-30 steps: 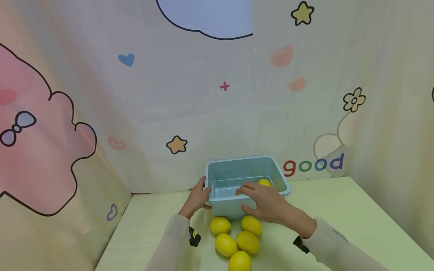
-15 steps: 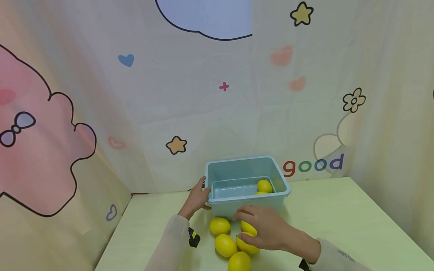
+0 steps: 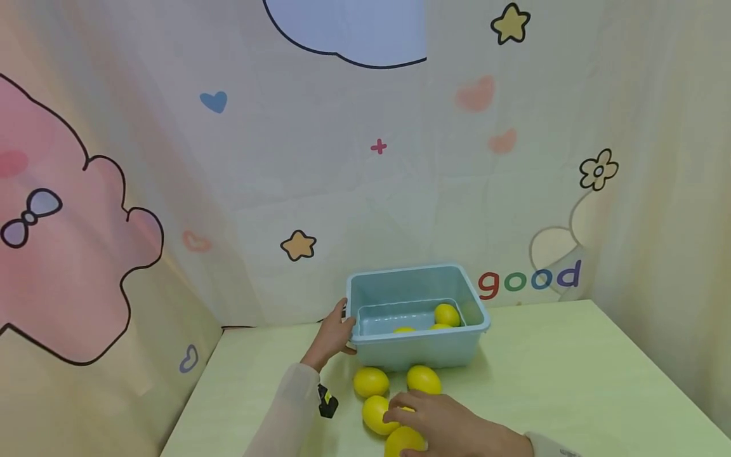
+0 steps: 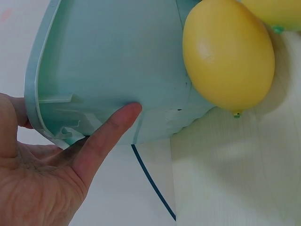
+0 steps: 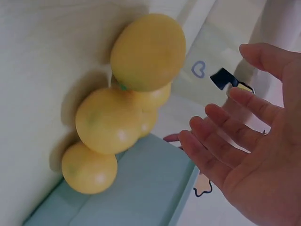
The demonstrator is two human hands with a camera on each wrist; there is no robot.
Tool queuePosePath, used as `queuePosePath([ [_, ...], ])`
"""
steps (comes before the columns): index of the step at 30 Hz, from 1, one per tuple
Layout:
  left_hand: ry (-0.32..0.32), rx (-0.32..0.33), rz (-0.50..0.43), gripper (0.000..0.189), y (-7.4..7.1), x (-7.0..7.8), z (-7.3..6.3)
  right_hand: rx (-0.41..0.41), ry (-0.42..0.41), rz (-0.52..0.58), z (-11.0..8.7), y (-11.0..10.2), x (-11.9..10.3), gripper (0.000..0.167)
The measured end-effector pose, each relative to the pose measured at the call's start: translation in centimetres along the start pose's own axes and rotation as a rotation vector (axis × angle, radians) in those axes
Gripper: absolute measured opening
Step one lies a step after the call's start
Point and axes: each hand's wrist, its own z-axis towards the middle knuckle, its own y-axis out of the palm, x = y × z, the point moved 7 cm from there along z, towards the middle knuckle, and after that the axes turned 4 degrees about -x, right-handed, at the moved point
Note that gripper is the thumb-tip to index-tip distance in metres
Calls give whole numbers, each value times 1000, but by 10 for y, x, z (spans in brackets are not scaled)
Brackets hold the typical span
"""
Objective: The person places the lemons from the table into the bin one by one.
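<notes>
A light blue plastic bin (image 3: 417, 352) stands against the backdrop, with lemons (image 3: 447, 315) inside, partly hidden by its front wall. My left hand (image 3: 331, 336) grips the bin's left end; in the left wrist view the thumb (image 4: 110, 134) presses the wall and the fingers go behind the rim. My right hand (image 3: 440, 422) hovers over the lemons on the table, fingers spread and slightly bent, holding nothing. It covers most of one lemon. Beside it lie a near lemon (image 3: 403, 440) and a left one (image 3: 378, 416). In the right wrist view the palm (image 5: 263, 183) faces the lemons (image 5: 148, 52).
Two more lemons, a left one (image 3: 371, 383) and a right one (image 3: 424, 379), lie just before the bin's front wall. The pale green table (image 3: 548, 368) reaches back to a printed curtain (image 3: 320, 158). A black wrist device (image 3: 327, 401) sits by the left sleeve.
My right hand has drawn back from over the bin to the lemons nearer me. Another lemon's top now shows above the bin's front rim. The left hand has stayed at the bin.
</notes>
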Motion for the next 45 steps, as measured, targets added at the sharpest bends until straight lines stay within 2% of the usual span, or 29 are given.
queuePosePath([
  [2, -1, 1, -3, 67, 1, 0, -1, -33, 10, 27, 1, 7, 0, 51],
  [5, 4, 4, -1, 67, 0, 1, -1, -50, -22, 9, 3, 14, -1, 55],
  [12, 12, 10, 6, 66, -1, 4, 0, -84, -52, 3, 8, 22, -1, 52],
  [21, 7, 11, 3, 65, -1, 3, -2, 3, -199, -116, 10, 35, -7, 38],
  [30, 10, 11, 9, 65, 0, 0, 1, 9, -229, -140, 13, 44, -7, 32],
  [42, 11, 5, 2, 65, 1, -6, 2, 9, -277, -174, 19, 70, -3, 26],
  [45, 14, 7, 0, 65, 0, -5, 2, -17, -273, -145, 26, 96, 16, 29],
])
